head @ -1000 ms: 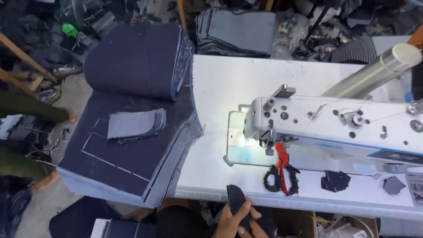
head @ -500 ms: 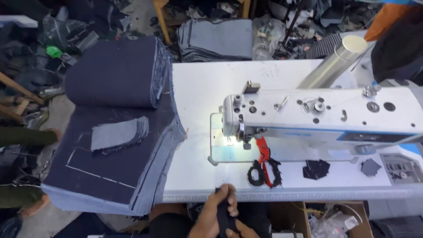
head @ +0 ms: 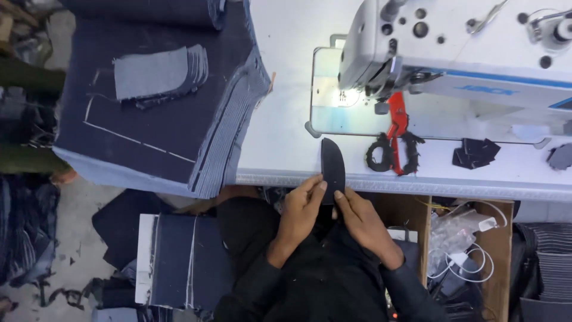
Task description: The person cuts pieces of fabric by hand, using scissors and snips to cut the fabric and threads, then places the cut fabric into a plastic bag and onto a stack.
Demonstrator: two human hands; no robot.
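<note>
Both my hands hold a small dark denim piece (head: 332,164) with a rounded top at the front edge of the white sewing table (head: 286,143). My left hand (head: 302,206) pinches its lower left side. My right hand (head: 356,211) pinches its lower right side. The piece lies partly on the table, pointing toward the metal needle plate (head: 330,113) of the white sewing machine (head: 471,48). Red scissors (head: 396,128) with black wrapped handles lie just right of the piece.
A thick stack of dark denim panels (head: 155,131) covers the table's left end, with a pile of lighter cut pieces (head: 158,74) on top. Small dark scraps (head: 473,152) lie at the right. More denim (head: 179,262) sits below by my lap.
The view has closed in on the table's front. My hands have risen from below the edge and brought the dark denim piece up onto the table.
</note>
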